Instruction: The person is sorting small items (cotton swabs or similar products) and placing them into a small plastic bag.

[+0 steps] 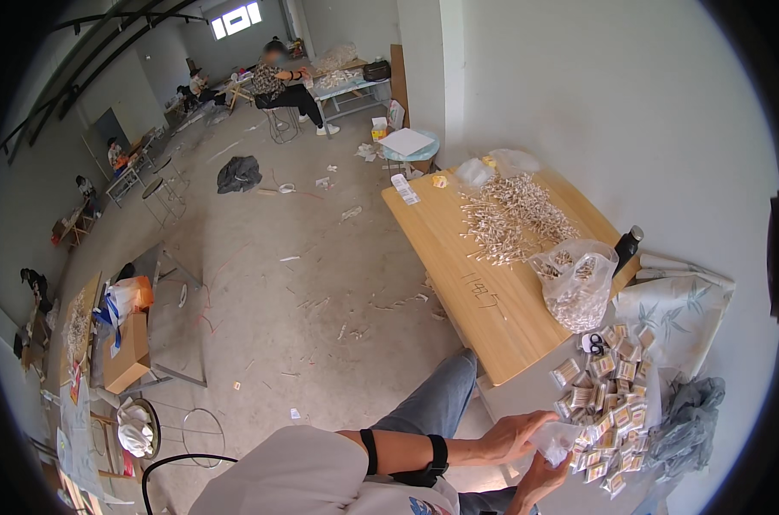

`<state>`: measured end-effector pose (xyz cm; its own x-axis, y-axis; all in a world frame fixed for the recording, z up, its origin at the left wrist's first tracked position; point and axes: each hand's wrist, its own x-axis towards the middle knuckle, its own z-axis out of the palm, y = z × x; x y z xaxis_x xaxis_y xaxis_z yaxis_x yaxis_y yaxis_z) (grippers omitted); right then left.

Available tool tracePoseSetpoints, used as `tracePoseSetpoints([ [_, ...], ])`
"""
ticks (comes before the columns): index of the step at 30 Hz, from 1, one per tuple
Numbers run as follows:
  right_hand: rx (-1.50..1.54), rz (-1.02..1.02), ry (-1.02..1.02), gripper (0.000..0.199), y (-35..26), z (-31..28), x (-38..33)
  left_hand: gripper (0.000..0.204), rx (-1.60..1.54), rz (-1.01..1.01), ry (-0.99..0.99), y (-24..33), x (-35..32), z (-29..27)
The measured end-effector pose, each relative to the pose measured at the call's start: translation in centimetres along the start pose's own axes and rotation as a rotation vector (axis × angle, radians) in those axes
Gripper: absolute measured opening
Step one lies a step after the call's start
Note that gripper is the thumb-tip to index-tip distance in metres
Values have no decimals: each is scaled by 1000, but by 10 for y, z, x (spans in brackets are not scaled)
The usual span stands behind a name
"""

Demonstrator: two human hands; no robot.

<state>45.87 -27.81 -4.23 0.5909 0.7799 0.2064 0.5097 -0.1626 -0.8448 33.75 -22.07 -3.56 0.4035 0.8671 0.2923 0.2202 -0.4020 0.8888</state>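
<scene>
Both my hands are at the lower right, closed on a small clear plastic bag point(554, 440). My left hand point(511, 438) pinches its upper left side, and my right hand point(539, 483) grips it from below. Whether anything lies inside the bag is too blurred to tell. Just right of it is a heap of small packets of cotton swabs point(608, 403). Scissors point(594, 343) with dark handles rest at the heap's upper edge. Loose cotton swabs point(518, 215) are spread over the wooden table point(458, 266), with a clear bag of swabs point(578, 296) at its right edge.
A dark bottle point(630, 245) stands by the wall side of the table. Crumpled grey plastic point(690, 421) lies beyond the packets. Across the room, a person point(278, 81) sits at another table. A cardboard box point(127, 352) and a stool point(140, 429) are at left; scraps litter the floor.
</scene>
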Motion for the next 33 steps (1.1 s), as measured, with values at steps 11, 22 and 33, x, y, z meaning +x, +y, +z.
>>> tracePoseSetpoints([
  [11, -49, -68, 50, 42, 9, 2, -2, 71, 15, 15, -5, -1, -2, -1],
  [22, -39, 0, 27, 38, 1, 0, -5, 66, 80, -31, -22, -2, -5, -3],
  [33, -85, -93, 51, 35, 4, -2, -3, 64, 108, -34, -4, -5, -1, -8],
])
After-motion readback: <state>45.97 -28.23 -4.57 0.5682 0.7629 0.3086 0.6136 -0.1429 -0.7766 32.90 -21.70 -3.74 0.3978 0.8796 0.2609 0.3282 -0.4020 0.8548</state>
